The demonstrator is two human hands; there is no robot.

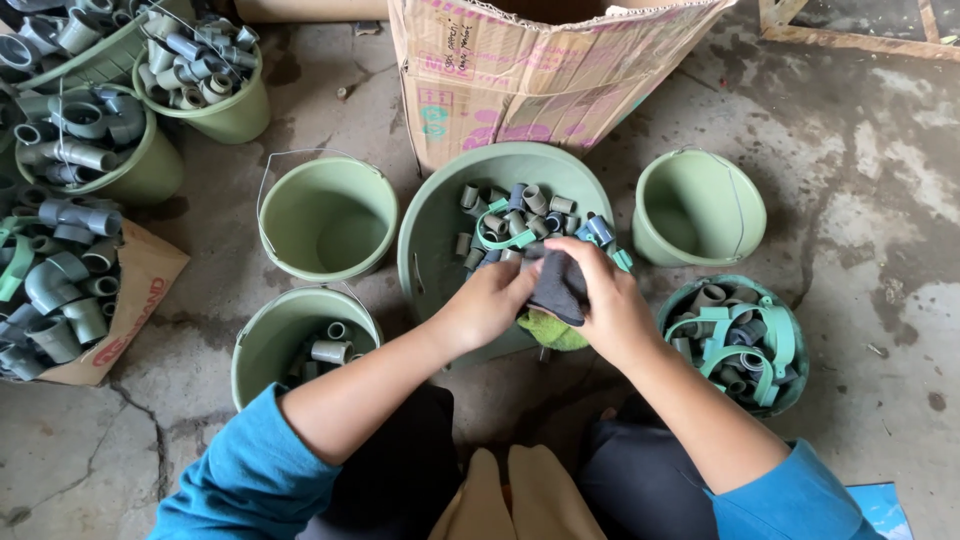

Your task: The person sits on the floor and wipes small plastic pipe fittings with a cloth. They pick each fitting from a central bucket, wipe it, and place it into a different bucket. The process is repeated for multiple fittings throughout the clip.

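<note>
My left hand (487, 301) and my right hand (606, 303) meet over the near rim of a wide green basin (432, 229). Both grip a dark grey cloth (556, 283) bunched between them; whatever is wrapped inside it is hidden. A yellow-green cloth (551, 331) hangs just below the hands. The basin holds several short grey pipe fittings (520, 213) and green strap pieces at its far side.
Empty green buckets stand left (326, 218) and right (697, 207) of the basin. A bucket (292, 335) near left holds a few fittings, another (741, 340) near right is full. A cardboard box (540, 70) stands behind. More filled buckets (207, 70) and piled fittings (55, 275) lie far left.
</note>
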